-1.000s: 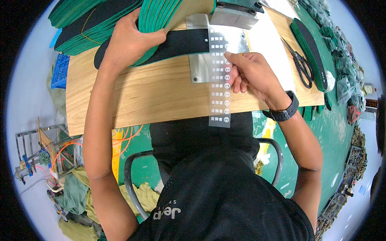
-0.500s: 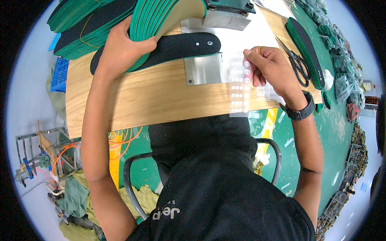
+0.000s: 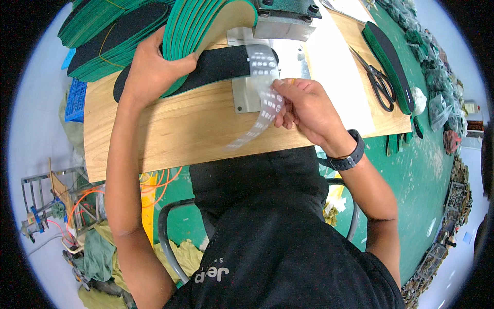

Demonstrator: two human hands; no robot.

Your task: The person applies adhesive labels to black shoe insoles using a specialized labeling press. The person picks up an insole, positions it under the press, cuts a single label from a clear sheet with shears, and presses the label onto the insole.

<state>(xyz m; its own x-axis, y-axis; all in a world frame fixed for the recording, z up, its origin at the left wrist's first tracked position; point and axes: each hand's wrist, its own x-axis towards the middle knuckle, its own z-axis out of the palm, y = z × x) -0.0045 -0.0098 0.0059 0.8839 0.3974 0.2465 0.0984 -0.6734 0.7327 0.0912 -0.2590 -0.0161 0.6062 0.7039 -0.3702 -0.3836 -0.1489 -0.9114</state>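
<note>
My left hand [image 3: 154, 72] grips a thick stack of green-edged insoles [image 3: 203, 31] and rests on a single black insole [image 3: 216, 64] lying across the wooden board [image 3: 170, 123]. My right hand [image 3: 306, 105] pinches a clear strip of round printed labels [image 3: 262, 103]. The strip curves up over the black insole's right end and hangs down toward the board's front edge. A metal plate [image 3: 247, 98] lies under the insole, below the green press machine [image 3: 285, 13].
Black scissors [image 3: 378, 80] and a green-edged insole [image 3: 391, 56] lie at the board's right. More stacked insoles [image 3: 103, 41] sit at the far left beside a blue crate [image 3: 77, 100]. A green floor, a chair frame and orange cables are below.
The label strip swung from the right side back over the black insole's end. My right hand moved left and down with it. The left hand kept hold of the insole stack.
</note>
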